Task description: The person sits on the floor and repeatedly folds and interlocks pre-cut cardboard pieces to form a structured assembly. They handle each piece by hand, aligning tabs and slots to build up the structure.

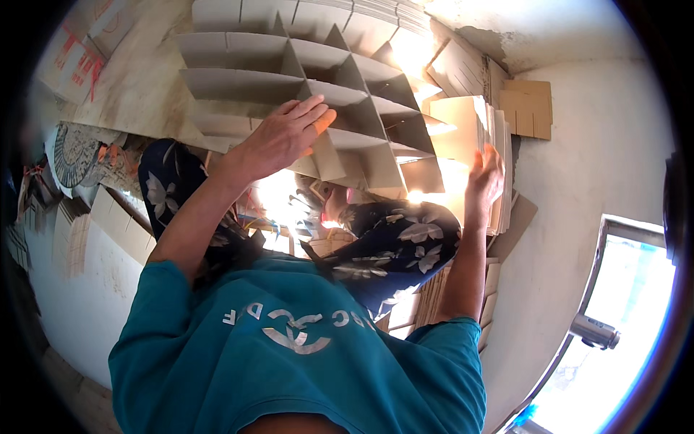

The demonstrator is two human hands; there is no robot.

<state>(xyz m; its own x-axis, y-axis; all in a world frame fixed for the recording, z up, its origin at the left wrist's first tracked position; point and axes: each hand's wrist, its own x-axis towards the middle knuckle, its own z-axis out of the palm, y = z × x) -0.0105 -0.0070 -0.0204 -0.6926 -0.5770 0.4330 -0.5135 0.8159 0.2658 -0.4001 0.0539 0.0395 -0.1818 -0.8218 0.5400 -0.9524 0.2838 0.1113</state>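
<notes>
A grid of interlocked grey cardboard dividers (249, 83) stands in front of me, its crossing strips forming several open cells. My left hand (285, 136) lies on the near edge of this grid, fingers stretched out; one finger has an orange wrap. Further right, my right hand (487, 177) is at the edge of an upright stack of cardboard sheets (455, 119). Its fingers are bent and pressed together on the stack's edge. How many sheets they pinch is hidden.
The grid rests over a pale board (148, 83) above my knees. Behind it stand more slotted cardboard strips (459, 69). A notched cardboard piece (526, 108) leans on the right wall. Cardboard stacks (119, 224) stand at lower left, and a bright window (614, 311) is at right.
</notes>
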